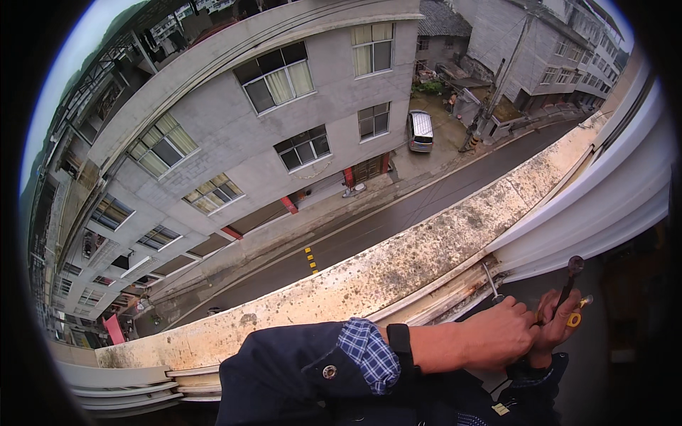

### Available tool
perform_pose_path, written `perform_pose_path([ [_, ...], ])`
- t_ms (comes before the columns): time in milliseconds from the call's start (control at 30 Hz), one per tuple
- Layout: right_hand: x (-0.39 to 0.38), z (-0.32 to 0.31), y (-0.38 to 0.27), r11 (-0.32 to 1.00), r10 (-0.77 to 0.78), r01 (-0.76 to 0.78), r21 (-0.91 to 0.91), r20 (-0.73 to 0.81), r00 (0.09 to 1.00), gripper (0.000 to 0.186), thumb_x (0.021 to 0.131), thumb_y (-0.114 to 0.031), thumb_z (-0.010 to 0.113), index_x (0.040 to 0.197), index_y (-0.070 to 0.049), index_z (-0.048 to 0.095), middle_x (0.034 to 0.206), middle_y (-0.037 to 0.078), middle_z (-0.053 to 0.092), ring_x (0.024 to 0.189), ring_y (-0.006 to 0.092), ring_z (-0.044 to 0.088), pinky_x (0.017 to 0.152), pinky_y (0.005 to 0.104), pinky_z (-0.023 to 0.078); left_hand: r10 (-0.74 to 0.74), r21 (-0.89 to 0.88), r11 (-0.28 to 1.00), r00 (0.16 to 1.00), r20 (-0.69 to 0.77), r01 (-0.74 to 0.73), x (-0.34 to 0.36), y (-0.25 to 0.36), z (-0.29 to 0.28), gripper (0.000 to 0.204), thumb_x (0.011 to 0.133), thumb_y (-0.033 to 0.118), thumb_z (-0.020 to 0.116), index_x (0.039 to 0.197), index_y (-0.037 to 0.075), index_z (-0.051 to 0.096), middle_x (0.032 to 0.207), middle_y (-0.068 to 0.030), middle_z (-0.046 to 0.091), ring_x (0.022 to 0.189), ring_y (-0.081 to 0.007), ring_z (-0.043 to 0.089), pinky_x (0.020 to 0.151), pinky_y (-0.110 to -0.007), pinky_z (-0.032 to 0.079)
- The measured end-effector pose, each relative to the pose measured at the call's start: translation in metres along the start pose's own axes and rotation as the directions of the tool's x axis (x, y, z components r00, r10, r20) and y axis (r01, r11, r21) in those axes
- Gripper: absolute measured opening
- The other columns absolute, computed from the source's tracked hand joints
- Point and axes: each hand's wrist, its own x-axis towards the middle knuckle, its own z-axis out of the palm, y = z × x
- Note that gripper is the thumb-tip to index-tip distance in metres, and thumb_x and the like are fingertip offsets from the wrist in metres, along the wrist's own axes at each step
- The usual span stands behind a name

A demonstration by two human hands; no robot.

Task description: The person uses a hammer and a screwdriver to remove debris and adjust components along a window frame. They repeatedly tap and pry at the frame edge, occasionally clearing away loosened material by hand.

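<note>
My left hand (501, 334) reaches across from the lower left in a dark jacket sleeve with a blue checked cuff and a black wrist strap. Its fingers are closed on a thin metal rod (489, 280) whose tip meets the rusty corner of the white window track (455, 287). My right hand (556, 321) sits just to the right, touching the left one. It grips a dark-shafted tool (570, 278) with a rounded end pointing up and a yellow part (574, 319) by the fingers. What kind of tool this is cannot be told.
A stained concrete ledge (369, 277) runs past the track, with a long drop beyond it to a street (369, 234). A white window frame (604, 206) rises at the right. Grey multi-storey buildings (234, 135) and a parked van (420, 130) lie far below.
</note>
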Motion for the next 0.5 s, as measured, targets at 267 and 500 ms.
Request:
perform_pose_path([
  [267,-0.005,-0.03,0.001,0.987,0.035,-0.074,-0.143,-0.262,0.965,0.038,0.111,-0.038,0.044,0.09,-0.006,0.045,0.057,-0.003,0.032,0.047,0.0063,0.03,0.048,0.0256,0.026,0.076,-0.237,0.971,0.967,0.245,-0.016,0.041,-0.005,0.013,0.023,0.068,0.016,0.072,0.085,0.002,0.069,0.081,-0.0183,0.07,0.084,-0.036,0.071,0.079,-0.046,0.051],
  [500,-0.006,-0.061,0.007,0.963,0.084,-0.17,-0.21,-0.367,0.927,0.037,0.11,-0.037,0.046,0.098,-0.002,0.049,0.061,-0.001,0.036,0.052,0.0075,0.035,0.05,0.0249,0.027,0.035,-0.214,0.964,0.871,-0.49,-0.16,0.06,0.009,0.036,0.092,0.068,0.02,0.074,0.142,-0.02,0.037,0.11,-0.0338,0.065,0.103,-0.0434,0.066,0.08,-0.046,0.054],
])
